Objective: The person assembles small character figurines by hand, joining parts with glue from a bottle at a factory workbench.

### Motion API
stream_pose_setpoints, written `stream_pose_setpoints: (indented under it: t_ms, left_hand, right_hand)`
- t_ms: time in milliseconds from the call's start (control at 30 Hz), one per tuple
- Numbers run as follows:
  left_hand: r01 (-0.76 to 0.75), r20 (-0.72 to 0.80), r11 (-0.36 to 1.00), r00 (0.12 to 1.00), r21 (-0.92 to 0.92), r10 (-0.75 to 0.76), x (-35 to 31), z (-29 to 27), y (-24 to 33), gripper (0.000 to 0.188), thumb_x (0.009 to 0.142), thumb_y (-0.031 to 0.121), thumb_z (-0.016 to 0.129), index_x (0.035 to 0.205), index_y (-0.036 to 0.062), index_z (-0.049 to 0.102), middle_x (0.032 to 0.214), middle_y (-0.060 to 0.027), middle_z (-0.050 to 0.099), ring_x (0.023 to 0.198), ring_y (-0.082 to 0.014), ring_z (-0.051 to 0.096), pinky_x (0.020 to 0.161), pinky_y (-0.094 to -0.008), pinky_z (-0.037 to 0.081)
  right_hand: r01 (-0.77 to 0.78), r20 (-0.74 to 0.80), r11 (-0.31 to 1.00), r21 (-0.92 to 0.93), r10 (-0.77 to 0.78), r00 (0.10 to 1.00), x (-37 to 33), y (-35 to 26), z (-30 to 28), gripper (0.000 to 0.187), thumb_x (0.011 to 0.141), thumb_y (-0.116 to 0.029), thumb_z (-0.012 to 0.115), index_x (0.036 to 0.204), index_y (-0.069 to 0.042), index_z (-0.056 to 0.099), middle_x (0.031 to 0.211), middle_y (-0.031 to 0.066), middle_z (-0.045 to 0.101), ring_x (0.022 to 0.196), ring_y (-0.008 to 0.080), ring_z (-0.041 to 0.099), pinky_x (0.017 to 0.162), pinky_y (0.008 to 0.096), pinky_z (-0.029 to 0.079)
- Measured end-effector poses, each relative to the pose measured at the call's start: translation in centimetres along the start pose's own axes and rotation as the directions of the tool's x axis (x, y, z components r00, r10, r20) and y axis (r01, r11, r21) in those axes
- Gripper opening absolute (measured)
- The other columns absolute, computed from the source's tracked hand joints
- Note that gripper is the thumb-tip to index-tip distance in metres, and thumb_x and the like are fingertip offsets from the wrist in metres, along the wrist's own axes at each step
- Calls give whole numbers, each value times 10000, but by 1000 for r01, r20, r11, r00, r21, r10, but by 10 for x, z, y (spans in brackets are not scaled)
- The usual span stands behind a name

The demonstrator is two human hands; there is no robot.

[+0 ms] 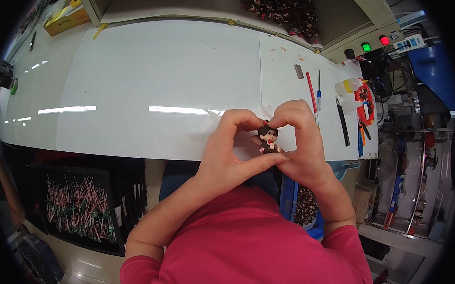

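Observation:
A small doll figurine (268, 140) with dark hair, a pale face and a brown body is held upright over the near edge of the white table (164, 83). My left hand (229, 152) pinches it from the left, forefinger on the head and thumb under the base. My right hand (301, 145) grips it from the right, its fingertips meeting the head at the top. Both forearms come up from a pink shirt at the bottom of the view.
To the right lie a red-handled tool (311, 92), a blue screwdriver (319, 95), a black pen-like tool (342, 122), glue bottles (349, 86) and red scissors (365, 105). A pile of dark figurines (281, 10) sits at the back. A black tray of pink parts (80, 206) lies below left.

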State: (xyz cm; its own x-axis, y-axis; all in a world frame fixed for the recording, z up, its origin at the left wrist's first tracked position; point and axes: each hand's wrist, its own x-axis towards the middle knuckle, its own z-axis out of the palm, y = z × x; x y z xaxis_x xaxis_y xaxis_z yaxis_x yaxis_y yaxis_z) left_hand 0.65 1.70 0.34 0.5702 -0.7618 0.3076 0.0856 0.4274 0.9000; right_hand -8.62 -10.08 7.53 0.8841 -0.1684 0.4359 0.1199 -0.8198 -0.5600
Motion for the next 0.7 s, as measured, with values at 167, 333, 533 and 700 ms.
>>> stream_pose_setpoints:
  t_ms: [167, 333, 533, 700]
  left_hand:
    - [9, 38, 1000, 999, 21, -9, 0, 0, -2, 503, 718, 182, 818, 1056, 54, 468, 978, -57, 544, 881, -139, 577, 783, -280, 479]
    - [26, 32, 1000, 999, -3, -26, 2, 2, -4, 485, 721, 171, 814, 1046, 52, 474, 978, -59, 559, 877, -140, 591, 779, -277, 480]
    - [50, 37, 999, 998, -10, -50, 3, 2, -5, 475, 719, 168, 815, 1036, 54, 480, 974, -58, 564, 877, -137, 592, 779, -275, 481]
    - [59, 43, 998, 997, -6, -59, 3, 2, -5, 473, 719, 163, 814, 1034, 54, 479, 968, -54, 562, 873, -132, 588, 780, -274, 481]
  right_hand:
    - [38, -33, 999, -22, -39, 999, -2, 5, 1, 503, 598, 85, 717, 1021, -75, 497, 933, 69, 541, 839, 252, 514, 742, 344, 436]
    - [54, -29, 998, -39, -55, 998, -4, 10, 1, 518, 587, 74, 724, 1023, -80, 492, 931, 65, 542, 838, 251, 512, 742, 347, 430]
    - [66, -33, 997, -43, -67, 997, -6, 15, 4, 525, 578, 65, 731, 1022, -80, 491, 934, 67, 542, 837, 257, 508, 742, 350, 429]
    - [63, -36, 997, -37, -64, 997, -7, 14, 5, 527, 577, 56, 739, 1022, -78, 491, 934, 70, 540, 840, 258, 505, 743, 352, 430]
